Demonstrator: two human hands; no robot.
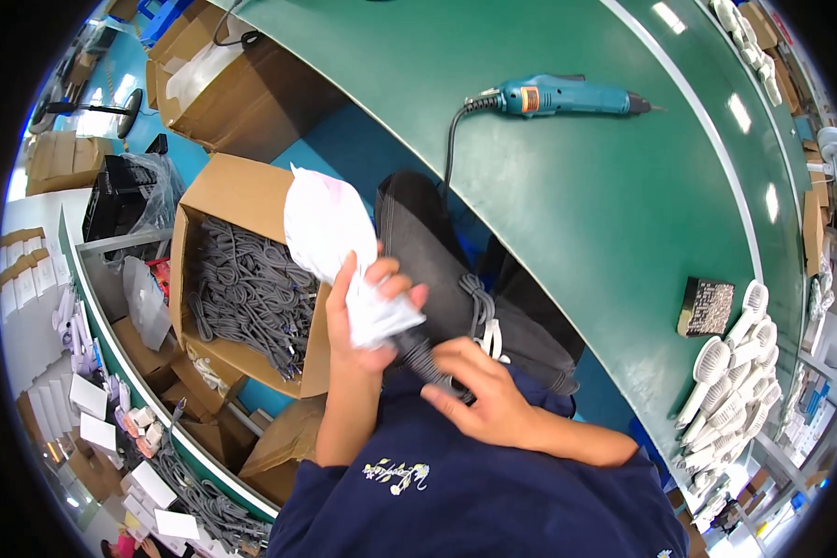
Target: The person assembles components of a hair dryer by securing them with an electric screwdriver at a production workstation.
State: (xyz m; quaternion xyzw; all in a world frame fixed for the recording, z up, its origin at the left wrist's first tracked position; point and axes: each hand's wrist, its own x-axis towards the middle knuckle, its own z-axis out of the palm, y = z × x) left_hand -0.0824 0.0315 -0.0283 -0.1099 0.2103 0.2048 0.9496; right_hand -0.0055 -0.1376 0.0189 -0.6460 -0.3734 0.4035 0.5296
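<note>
Going by a clock set at the middle of your view, one big green table (577,205) fills the space from 12 to 4. One cardboard box (242,191) sits with its flaps apart at 9, full of grey cords (251,288), too tangled to count. Another big brown carton (237,107) is at 11. On the table, between 3 and 4, is one heap of white hairbrushes (730,372). There are more than ten, but they overlap too much for a sure count.

Your left hand (352,330) is wrapped around one white packet (330,219). It points up toward 10, over the edge of the box of cords. One blue-green electric screwdriver (567,98) lies on the table at 1, with its tip toward 2. One small dark box (705,307) is at 3, just beside the brushes. Your right hand (484,391) grips one dark grey bundle (418,358), which is blurry and ridged, at the low end of the packet, near 6.
</note>
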